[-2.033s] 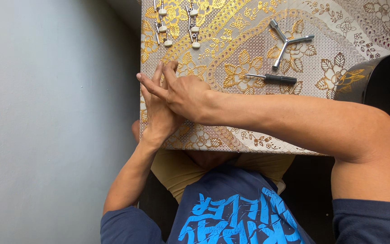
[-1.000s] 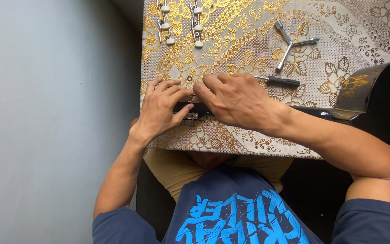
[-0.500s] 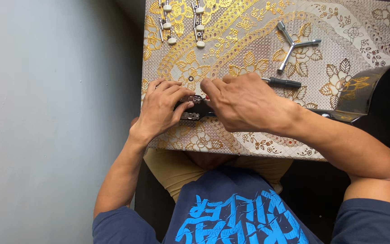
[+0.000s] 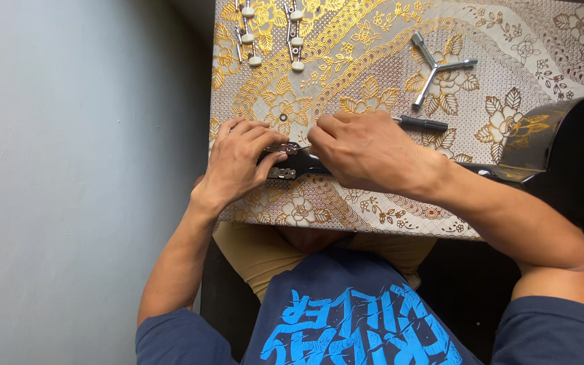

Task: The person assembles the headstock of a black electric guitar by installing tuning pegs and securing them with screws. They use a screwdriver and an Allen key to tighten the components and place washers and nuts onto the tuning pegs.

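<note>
Your left hand (image 4: 241, 162) curls over the end of a black guitar headstock (image 4: 292, 164) that lies flat on the counter (image 4: 373, 61), which is covered in a gold floral cloth; the fingers (image 4: 265, 145) press on its metal tuner plate from the 9 o'clock side, a partly closed grip that pins the piece rather than wrapping it. Your right hand (image 4: 366, 152) sits just beside it at 3 o'clock, fingers bunched tight and pinched at the headstock's upper edge, but what they pinch is too small to tell. The headstock lies between the two grips, touching both, with the black neck running off toward 3 o'clock under your right wrist to the guitar body (image 4: 562, 149). A black-handled screwdriver (image 4: 422, 123) lies just above your right hand at 1 o'clock. Farther up at 1 o'clock rests a three-armed metal wrench (image 4: 436, 67). Two strips of white-knobbed tuning pegs (image 4: 272, 34) lie at 12 o'clock, well apart from both hands.
</note>
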